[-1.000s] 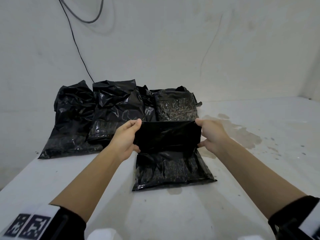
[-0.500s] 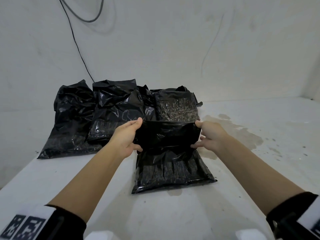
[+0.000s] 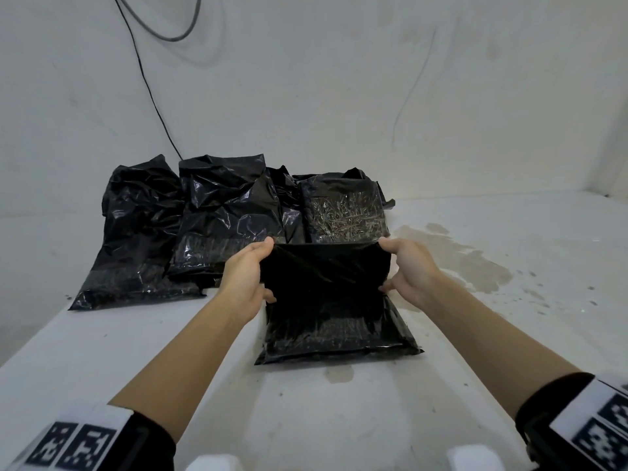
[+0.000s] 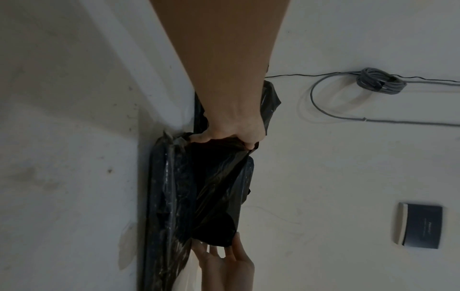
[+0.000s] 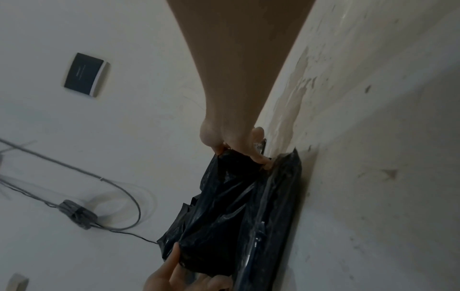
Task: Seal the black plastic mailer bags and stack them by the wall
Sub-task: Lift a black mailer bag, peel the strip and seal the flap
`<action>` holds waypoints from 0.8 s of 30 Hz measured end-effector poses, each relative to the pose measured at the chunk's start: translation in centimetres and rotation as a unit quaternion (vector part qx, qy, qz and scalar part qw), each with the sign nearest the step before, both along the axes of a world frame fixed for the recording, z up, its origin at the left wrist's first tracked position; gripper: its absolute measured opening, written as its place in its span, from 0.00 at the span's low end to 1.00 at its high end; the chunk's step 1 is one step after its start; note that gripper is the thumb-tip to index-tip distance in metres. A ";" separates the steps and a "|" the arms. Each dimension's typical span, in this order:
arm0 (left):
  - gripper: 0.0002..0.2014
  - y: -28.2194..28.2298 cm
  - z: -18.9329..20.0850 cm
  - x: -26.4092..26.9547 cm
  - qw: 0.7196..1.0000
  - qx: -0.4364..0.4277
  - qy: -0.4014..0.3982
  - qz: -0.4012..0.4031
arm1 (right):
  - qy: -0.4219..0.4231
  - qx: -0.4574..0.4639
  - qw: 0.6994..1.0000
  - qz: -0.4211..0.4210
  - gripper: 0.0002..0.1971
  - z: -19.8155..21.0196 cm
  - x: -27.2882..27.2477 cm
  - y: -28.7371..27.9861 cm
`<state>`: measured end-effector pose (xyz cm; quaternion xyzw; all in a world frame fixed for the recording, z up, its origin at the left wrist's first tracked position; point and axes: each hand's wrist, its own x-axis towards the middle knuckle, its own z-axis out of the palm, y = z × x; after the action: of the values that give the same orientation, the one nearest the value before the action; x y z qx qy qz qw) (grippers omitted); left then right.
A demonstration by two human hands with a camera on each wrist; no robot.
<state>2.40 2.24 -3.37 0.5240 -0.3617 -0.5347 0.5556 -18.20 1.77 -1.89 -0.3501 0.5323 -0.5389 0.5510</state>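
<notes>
A black plastic mailer bag (image 3: 334,338) lies flat on the white table (image 3: 306,409) in front of me, its bottom edge toward me. Its top flap (image 3: 326,270) is lifted and stretched between my hands. My left hand (image 3: 249,277) pinches the flap's left edge and my right hand (image 3: 404,271) pinches its right edge. The left wrist view shows my left hand (image 4: 232,133) gripping the flap (image 4: 216,177). In the right wrist view my right hand (image 5: 236,145) grips the flap (image 5: 224,193). Several filled black mailer bags (image 3: 217,226) lean in a pile against the wall (image 3: 339,96).
A dark cable (image 3: 149,79) hangs down the wall behind the pile. A damp stain (image 3: 469,266) marks the table to the right of my right hand. A dark panel (image 4: 420,226) and a coiled grey cable (image 4: 381,81) sit on the wall.
Both hands have folded the flap a little lower and toward me over the bag's body. The bag stays where it was on the table.
</notes>
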 end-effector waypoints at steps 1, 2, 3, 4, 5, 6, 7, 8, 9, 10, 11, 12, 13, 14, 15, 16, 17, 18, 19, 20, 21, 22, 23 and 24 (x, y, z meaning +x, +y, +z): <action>0.08 0.0 0.0 0.2 1.000 0.001 0.001 -0.010 | 0.002 -0.003 1.000 0.011 0.06 -0.1 -0.2 0.1; 0.08 0.2 0.0 0.3 1.000 0.001 0.003 -0.020 | 0.004 -0.006 1.000 0.021 0.05 -0.2 -0.4 0.1; 0.09 0.2 0.1 0.5 1.000 0.002 0.006 -0.029 | 0.009 -0.009 0.999 0.034 0.04 -0.3 -0.6 0.1; 0.08 0.3 0.0 0.8 0.999 0.003 0.012 -0.035 | 0.017 -0.016 0.999 0.049 0.06 -0.4 -0.9 0.1; 0.08 0.4 0.0 0.9 0.999 0.004 0.019 -0.038 | 0.025 -0.022 0.998 0.058 0.09 -0.6 -1.1 0.0; 0.09 0.5 -0.2 1.0 0.999 0.006 0.027 -0.040 | 0.024 -0.028 0.997 0.063 0.09 -0.8 -1.4 0.0; 0.10 0.6 -0.4 1.2 0.998 0.007 0.036 -0.041 | 0.019 -0.030 0.997 0.064 0.08 -1.1 -1.7 0.0; 0.10 0.8 -0.6 1.2 0.998 0.002 0.043 -0.044 | 0.014 -0.035 0.997 0.068 0.06 -1.4 -1.9 0.0; 0.11 1.0 -0.8 1.3 0.998 -0.003 0.043 -0.051 | 0.017 -0.037 0.996 0.076 0.09 -1.8 -2.0 0.1; 0.12 1.1 -1.1 1.3 0.998 -0.006 0.035 -0.060 | 0.023 -0.040 0.995 0.088 0.12 -2.1 -2.1 0.1; 0.13 1.2 -1.4 1.3 0.997 -0.007 0.015 -0.071 | 0.043 -0.042 0.993 0.105 0.12 -2.4 -2.2 0.3; 0.14 1.4 -1.5 1.4 0.996 -0.007 -0.015 -0.085 | 0.070 -0.045 0.989 0.124 0.10 -2.6 -2.2 0.5; 0.14 1.5 -1.7 1.5 0.993 -0.007 -0.055 -0.100 | 0.104 -0.046 0.983 0.144 0.08 -2.7 -2.2 0.8; 0.13 1.7 -1.8 1.5 0.988 -0.009 -0.099 -0.118 | 0.143 -0.050 0.975 0.164 0.06 -3.0 -2.3 1.0; 0.14 1.9 -1.7 1.5 0.980 -0.008 -0.141 -0.138 | 0.185 -0.062 0.964 0.179 0.04 -3.3 -2.4 1.1; 0.17 2.2 -1.6 1.6 0.970 -0.008 -0.185 -0.155 | 0.221 -0.072 0.954 0.191 0.04 -3.6 -2.4 1.2; 0.20 2.3 -1.7 1.7 0.958 -0.010 -0.230 -0.173 | 0.251 -0.080 0.943 0.201 0.04 -3.8 -2.5 1.2; 0.20 2.3 -1.7 1.8 0.943 -0.016 -0.269 -0.193 | 0.275 -0.088 0.934 0.210 0.08 -4.1 -2.6 1.2; 0.14 2.4 -1.8 1.8 0.929 -0.016 -0.306 -0.207 | 0.296 -0.095 0.925 0.218 0.12 -4.3 -2.7 1.3; 0.06 2.5 -1.8 1.7 0.915 -0.016 -0.340 -0.219 | 0.321 -0.098 0.915 0.225 0.11 -4.5 -2.7 1.4; 0.03 2.3 -2.0 1.8 0.897 -0.023 -0.375 -0.232 | 0.345 -0.107 0.904 0.229 0.07 -4.6 -2.6 1.5; 0.10 2.0 -2.4 2.0 0.877 -0.035 -0.414 -0.242 | 0.372 -0.122 0.890 0.233 0.12 -4.8 -2.7 1.5; 0.14 1.9 -2.8 2.1 0.858 -0.047 -0.446 -0.252 | 0.395 -0.144 0.876 0.236 0.17 -5.0 -2.9 1.6; 0.15 1.7 -3.1 2.4 0.841 -0.067 -0.471 -0.257 | 0.413 -0.160 0.865 0.235 0.18 -5.1 -3.1 1.6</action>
<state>4.76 3.92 -6.49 0.5620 -0.7365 -0.3220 0.1949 -21.26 3.33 -7.01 -0.7387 0.5196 -0.2774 0.3277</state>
